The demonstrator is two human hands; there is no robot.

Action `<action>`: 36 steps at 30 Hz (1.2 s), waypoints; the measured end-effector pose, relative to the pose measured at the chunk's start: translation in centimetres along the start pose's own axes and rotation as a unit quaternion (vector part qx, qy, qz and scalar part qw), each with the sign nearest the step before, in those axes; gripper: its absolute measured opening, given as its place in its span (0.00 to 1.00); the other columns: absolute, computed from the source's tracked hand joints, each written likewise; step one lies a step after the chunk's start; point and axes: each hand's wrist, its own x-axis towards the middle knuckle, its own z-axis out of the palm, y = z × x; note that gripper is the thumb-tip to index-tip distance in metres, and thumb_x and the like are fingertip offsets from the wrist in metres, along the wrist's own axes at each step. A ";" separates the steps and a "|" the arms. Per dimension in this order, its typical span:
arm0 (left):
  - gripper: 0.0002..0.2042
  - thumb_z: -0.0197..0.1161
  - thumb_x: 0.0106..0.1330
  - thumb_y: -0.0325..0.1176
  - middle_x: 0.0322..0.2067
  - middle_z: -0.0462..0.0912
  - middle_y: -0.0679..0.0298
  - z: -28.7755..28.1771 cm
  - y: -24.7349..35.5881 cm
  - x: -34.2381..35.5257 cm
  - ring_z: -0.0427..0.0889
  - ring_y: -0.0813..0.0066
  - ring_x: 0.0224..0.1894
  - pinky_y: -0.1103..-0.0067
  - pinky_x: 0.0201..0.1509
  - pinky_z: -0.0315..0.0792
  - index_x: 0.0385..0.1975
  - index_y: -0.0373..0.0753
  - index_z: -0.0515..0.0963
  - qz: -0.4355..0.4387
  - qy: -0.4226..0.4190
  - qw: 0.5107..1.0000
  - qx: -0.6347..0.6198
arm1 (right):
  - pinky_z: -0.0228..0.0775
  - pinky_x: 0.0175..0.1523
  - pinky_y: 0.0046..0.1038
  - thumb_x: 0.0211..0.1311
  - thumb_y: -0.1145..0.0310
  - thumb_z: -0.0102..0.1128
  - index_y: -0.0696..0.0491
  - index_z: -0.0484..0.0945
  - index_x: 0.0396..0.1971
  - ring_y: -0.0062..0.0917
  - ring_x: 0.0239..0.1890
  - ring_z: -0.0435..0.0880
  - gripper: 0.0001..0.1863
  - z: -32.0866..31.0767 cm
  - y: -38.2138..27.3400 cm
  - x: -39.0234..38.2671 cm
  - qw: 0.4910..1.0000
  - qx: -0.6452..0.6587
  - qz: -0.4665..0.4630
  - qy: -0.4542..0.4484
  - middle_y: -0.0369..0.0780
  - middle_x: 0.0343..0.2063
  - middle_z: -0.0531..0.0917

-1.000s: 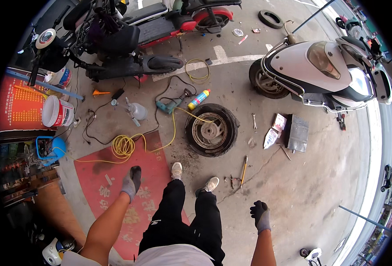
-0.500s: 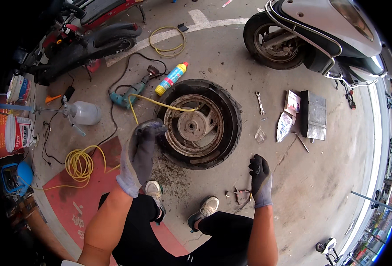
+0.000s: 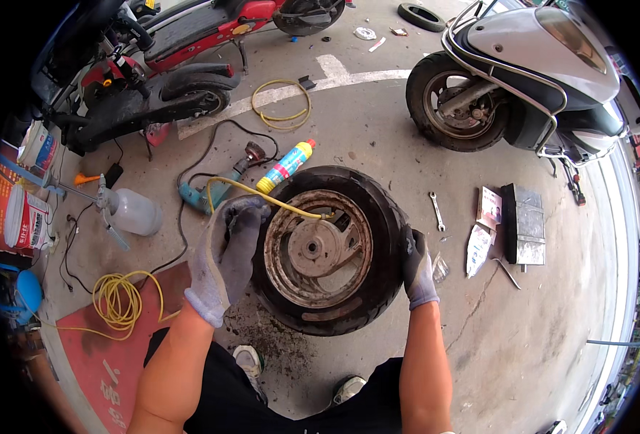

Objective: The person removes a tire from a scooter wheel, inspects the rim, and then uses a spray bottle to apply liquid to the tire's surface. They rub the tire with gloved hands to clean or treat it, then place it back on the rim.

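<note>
A scooter wheel lies flat on the ground before me, its black tyre [image 3: 334, 318] around a rusty, dirty rim [image 3: 299, 278]. A thin yellow hose [image 3: 280, 202] reaches the rim at its upper right and loops back behind my left hand [image 3: 233, 242]. That gloved hand is closed at the tyre's left edge; whatever its curled fingers hold is hidden. My right hand [image 3: 415, 264], also gloved, grips the right side of the tyre. Just beyond the wheel lie a yellow-and-blue spray can [image 3: 286, 166] and a teal power drill [image 3: 202, 194] with a round brush head.
Coiled yellow hose [image 3: 117, 300] rests partly on a red mat [image 3: 81, 318] at left, near a white pump sprayer [image 3: 137, 212]. A wrench [image 3: 437, 211] and a dark box [image 3: 526, 224] lie at right. Scooters stand far left and far right, one silver [image 3: 544, 54].
My right hand has moved from the space right of the wheel onto the tyre's side. The view has shifted, so the wheel sits lower. My left hand stays closed beside the tyre.
</note>
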 end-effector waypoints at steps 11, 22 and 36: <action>0.17 0.58 0.70 0.33 0.46 0.81 0.53 0.2 6.2 -2.8 0.79 0.68 0.50 0.74 0.58 0.70 0.54 0.31 0.72 0.014 0.055 0.972 0.229 | 0.72 0.46 0.42 0.60 0.69 0.62 0.63 0.69 0.57 0.47 0.41 0.77 0.26 4.3 -16.4 -11.7 0.909 0.070 -0.391 -0.130 0.54 0.42 0.76; 0.19 0.50 0.75 0.38 0.48 0.80 0.56 -12.5 3.4 -12.4 0.77 0.70 0.50 0.73 0.59 0.69 0.58 0.30 0.70 -0.082 0.197 0.949 0.230 | 0.73 0.35 0.32 0.65 0.75 0.53 0.59 0.75 0.52 0.34 0.27 0.79 0.16 8.3 -17.0 -16.5 0.873 0.176 -0.397 -0.223 0.43 0.24 0.78; 0.20 0.48 0.75 0.40 0.47 0.81 0.52 -12.7 -1.1 -25.4 0.80 0.64 0.51 0.73 0.58 0.71 0.58 0.33 0.71 -0.046 0.242 0.927 0.284 | 0.72 0.52 0.36 0.72 0.69 0.48 0.61 0.73 0.54 0.46 0.47 0.81 0.17 12.8 -19.9 -12.6 0.825 0.105 -0.473 -0.292 0.53 0.43 0.82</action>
